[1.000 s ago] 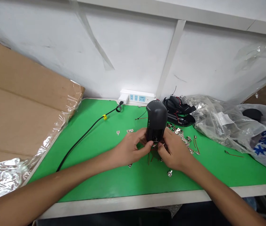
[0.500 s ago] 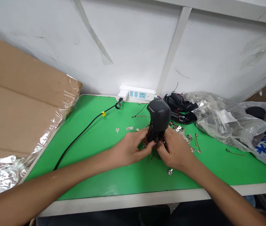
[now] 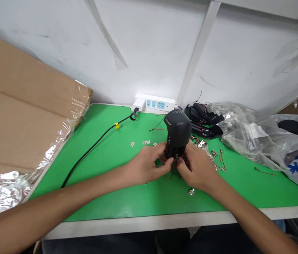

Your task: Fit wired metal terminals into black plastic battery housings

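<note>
A black plastic device housing [image 3: 178, 128] with a rounded top and small pale lettering stands upright between my hands over the green tabletop. My left hand [image 3: 154, 161] grips its lower left side, thumb at the open lower front. On the other side my right hand [image 3: 195, 165] holds its lower right edge, its thumb also at that opening. Small metal parts show in the opening between the thumbs, too small to name. Loose metal contact pieces [image 3: 202, 144] lie scattered behind and right of my right hand. One more contact piece [image 3: 191, 191] lies just in front of it.
A white power strip [image 3: 155, 103] with a plugged-in black cable [image 3: 93, 145] sits against the wall. Black housings with wires [image 3: 204, 120] and plastic bags [image 3: 254, 137] lie at the right. Cardboard [image 3: 32, 102] leans at the left. A red wire [image 3: 266, 173] lies right.
The view has shifted very slightly. Both hands keep the same hold on the black housing, with only small movement of the thumbs at its opening.
</note>
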`<state>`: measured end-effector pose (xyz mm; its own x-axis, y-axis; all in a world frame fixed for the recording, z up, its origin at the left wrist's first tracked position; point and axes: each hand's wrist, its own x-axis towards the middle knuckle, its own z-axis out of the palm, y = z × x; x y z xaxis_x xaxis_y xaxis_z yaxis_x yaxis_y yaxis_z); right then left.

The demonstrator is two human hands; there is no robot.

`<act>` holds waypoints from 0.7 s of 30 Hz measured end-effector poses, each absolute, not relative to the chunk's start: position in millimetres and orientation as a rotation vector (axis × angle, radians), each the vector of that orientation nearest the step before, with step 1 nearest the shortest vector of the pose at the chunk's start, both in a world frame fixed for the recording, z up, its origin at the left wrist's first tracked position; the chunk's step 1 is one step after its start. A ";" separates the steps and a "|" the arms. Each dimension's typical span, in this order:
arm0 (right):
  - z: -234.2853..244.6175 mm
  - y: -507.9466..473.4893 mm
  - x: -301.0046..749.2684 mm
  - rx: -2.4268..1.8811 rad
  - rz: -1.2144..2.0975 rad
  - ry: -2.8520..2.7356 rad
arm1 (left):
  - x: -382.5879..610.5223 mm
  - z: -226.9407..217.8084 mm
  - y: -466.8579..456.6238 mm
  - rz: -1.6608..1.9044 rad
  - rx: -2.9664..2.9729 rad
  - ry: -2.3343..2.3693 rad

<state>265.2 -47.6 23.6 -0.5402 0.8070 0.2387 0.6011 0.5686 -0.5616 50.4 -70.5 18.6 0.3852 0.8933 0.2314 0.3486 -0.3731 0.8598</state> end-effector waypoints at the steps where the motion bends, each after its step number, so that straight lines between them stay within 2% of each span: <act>1: 24.6 -48.0 265.1 -1.122 0.587 -2.323 | 50.1 18.5 -70.4 0.930 1.887 1.066; 21: 32.4 -41.1 274.2 -0.781 0.916 -2.312 | 54.3 17.7 -71.5 0.953 1.471 0.824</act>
